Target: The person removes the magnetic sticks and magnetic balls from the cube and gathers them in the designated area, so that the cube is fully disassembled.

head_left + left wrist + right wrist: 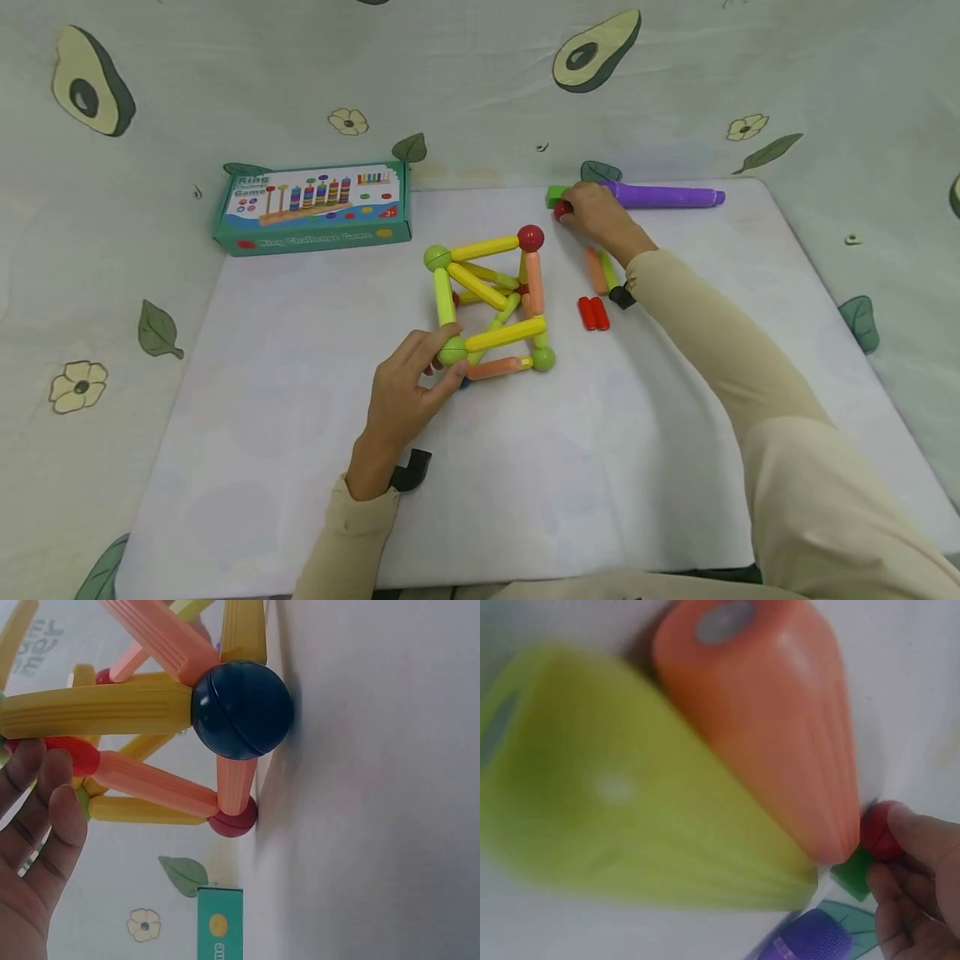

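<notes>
A frame of magnetic rods and balls (502,336) stands mid-table, its yellow, green and salmon rods joined by green, red and dark blue balls. My left hand (408,379) holds its near-left corner, thumb and fingers around a green ball (452,352). In the left wrist view, a dark blue ball (241,710) sits low on the frame, near the table. At the back of the table, my right hand (600,218) pinches a red ball (880,831) between thumb and fingers. Right beside that ball is a green block (555,196).
A purple tube (663,197) lies along the back edge. Salmon (596,271) and green rods lie under the right forearm, with two short red rods (587,314) and a black piece (622,297) nearby. A Ring Challenge Game box (315,208) sits back left. Another black piece (412,471) is by the left wrist.
</notes>
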Action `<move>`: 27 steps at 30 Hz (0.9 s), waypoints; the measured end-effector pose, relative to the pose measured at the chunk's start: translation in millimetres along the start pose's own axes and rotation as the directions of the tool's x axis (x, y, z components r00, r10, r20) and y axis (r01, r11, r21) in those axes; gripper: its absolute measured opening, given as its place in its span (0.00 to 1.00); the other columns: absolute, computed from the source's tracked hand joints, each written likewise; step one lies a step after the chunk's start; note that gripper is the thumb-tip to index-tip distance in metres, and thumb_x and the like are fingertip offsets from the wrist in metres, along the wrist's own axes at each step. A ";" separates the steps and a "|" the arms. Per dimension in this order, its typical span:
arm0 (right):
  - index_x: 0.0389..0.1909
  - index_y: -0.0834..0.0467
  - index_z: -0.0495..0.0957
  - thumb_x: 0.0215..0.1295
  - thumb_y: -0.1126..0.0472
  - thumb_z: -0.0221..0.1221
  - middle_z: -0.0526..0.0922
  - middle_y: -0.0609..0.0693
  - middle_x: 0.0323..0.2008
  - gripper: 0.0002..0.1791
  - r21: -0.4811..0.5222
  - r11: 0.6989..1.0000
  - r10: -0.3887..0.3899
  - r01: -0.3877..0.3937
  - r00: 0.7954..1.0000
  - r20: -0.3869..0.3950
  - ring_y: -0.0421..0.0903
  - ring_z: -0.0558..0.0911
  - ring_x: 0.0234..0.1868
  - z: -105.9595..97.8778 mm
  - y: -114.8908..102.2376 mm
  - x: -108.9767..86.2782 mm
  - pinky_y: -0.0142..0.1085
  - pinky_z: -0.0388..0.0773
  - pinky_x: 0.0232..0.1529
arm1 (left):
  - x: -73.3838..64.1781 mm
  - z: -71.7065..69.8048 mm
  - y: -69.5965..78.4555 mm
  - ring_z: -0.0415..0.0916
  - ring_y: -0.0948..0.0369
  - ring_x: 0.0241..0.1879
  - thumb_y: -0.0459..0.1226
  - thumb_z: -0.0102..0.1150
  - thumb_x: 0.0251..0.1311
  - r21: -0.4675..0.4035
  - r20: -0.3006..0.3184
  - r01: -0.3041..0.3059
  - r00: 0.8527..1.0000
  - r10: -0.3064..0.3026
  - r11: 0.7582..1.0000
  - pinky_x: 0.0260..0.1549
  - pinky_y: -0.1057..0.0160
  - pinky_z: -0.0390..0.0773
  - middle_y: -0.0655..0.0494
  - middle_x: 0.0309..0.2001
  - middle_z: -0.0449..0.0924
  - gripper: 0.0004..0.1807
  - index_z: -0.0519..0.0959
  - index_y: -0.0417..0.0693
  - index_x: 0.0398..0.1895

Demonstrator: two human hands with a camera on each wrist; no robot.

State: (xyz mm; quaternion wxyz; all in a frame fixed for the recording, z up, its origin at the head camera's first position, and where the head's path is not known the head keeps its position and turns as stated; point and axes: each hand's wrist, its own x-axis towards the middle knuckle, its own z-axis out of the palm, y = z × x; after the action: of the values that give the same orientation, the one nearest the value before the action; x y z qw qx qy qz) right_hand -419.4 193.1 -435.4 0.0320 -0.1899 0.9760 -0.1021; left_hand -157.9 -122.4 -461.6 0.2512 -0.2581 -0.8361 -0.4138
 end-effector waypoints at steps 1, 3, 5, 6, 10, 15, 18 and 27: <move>0.49 0.68 0.78 0.71 0.64 0.59 0.78 0.62 0.41 0.12 -0.020 1.000 0.003 -0.003 1.000 -0.009 0.57 0.74 0.43 0.6 0.6 -1.4 0.49 0.73 0.48 | -0.3 1.5 0.1 0.73 0.59 0.28 0.54 0.55 0.71 -0.001 -0.003 -0.004 1.000 0.004 1.000 0.23 0.61 0.77 0.55 0.35 0.75 0.23 0.78 0.52 0.61; 0.49 0.68 0.77 0.72 0.61 0.59 0.78 0.63 0.40 0.13 -0.054 0.998 0.019 -0.020 1.000 -0.014 0.57 0.74 0.42 0.0 0.0 -4.9 0.50 0.74 0.47 | -0.1 3.3 0.8 0.73 0.59 0.28 0.54 0.55 0.71 -0.001 -0.009 -0.009 1.000 0.009 1.000 0.23 0.61 0.77 0.55 0.35 0.75 0.24 0.78 0.52 0.61; 0.51 0.68 0.76 0.72 0.58 0.59 0.79 0.63 0.43 0.17 -0.084 0.996 0.035 -0.035 0.999 -0.011 0.58 0.75 0.44 -3.4 -2.5 -11.1 0.51 0.75 0.50 | 0.3 4.7 1.4 0.73 0.58 0.28 0.54 0.55 0.71 -0.001 -0.009 -0.010 1.000 0.010 1.000 0.24 0.61 0.77 0.54 0.35 0.75 0.24 0.77 0.52 0.61; 0.53 0.68 0.75 0.72 0.57 0.60 0.79 0.63 0.46 0.19 -0.096 0.995 0.041 -0.042 0.999 -0.012 0.58 0.76 0.45 -6.0 -4.4 -15.4 0.51 0.75 0.51 | 0.6 5.3 1.5 0.73 0.58 0.28 0.54 0.55 0.71 -0.002 -0.009 -0.011 1.000 0.011 1.000 0.24 0.61 0.77 0.54 0.35 0.74 0.24 0.77 0.52 0.61; 0.57 0.66 0.75 0.72 0.52 0.59 0.79 0.62 0.51 0.23 -0.035 0.997 0.065 -0.065 0.998 0.009 0.58 0.76 0.49 -18.3 -18.0 -45.7 0.52 0.76 0.54 | 1.8 5.1 2.8 0.73 0.57 0.28 0.55 0.55 0.70 -0.005 -0.008 -0.008 1.000 0.008 1.000 0.24 0.61 0.78 0.54 0.35 0.75 0.25 0.78 0.51 0.61; 0.43 0.62 0.81 0.71 0.47 0.60 0.79 0.56 0.34 0.20 0.041 0.992 0.119 -0.120 0.992 0.033 0.53 0.77 0.34 -19.7 -37.9 -105.4 0.44 0.77 0.34 | 4.5 3.3 3.0 0.72 0.59 0.29 0.55 0.54 0.70 -0.006 -0.010 -0.008 1.000 0.008 1.000 0.24 0.61 0.77 0.53 0.35 0.76 0.25 0.78 0.50 0.60; 0.34 0.61 0.79 0.67 0.44 0.63 0.75 0.53 0.24 0.21 0.003 0.989 0.146 -0.146 0.988 0.050 0.50 0.73 0.25 -8.3 -43.7 -136.6 0.39 0.69 0.23 | 5.6 2.4 2.8 0.72 0.58 0.28 0.55 0.55 0.70 -0.004 -0.006 -0.007 1.000 0.007 1.000 0.24 0.59 0.78 0.53 0.35 0.76 0.25 0.78 0.50 0.60; 0.51 0.65 0.80 0.61 0.57 0.70 0.80 0.58 0.38 0.22 -0.045 0.997 0.071 -0.069 0.996 0.062 0.55 0.76 0.38 20.8 -36.7 -174.5 0.46 0.74 0.40 | -0.1 4.4 -0.5 0.72 0.56 0.27 0.58 0.52 0.70 0.012 -0.008 0.018 1.000 -0.018 1.000 0.23 0.56 0.77 0.53 0.36 0.76 0.27 0.78 0.52 0.62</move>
State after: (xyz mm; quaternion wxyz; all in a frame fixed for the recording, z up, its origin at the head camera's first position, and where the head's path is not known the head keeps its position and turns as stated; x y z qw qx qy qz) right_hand -242.3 221.8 -443.8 0.0624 -0.1593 0.9825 -0.0737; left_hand -159.1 -119.1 -464.3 0.2523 -0.2477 -0.8398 -0.4119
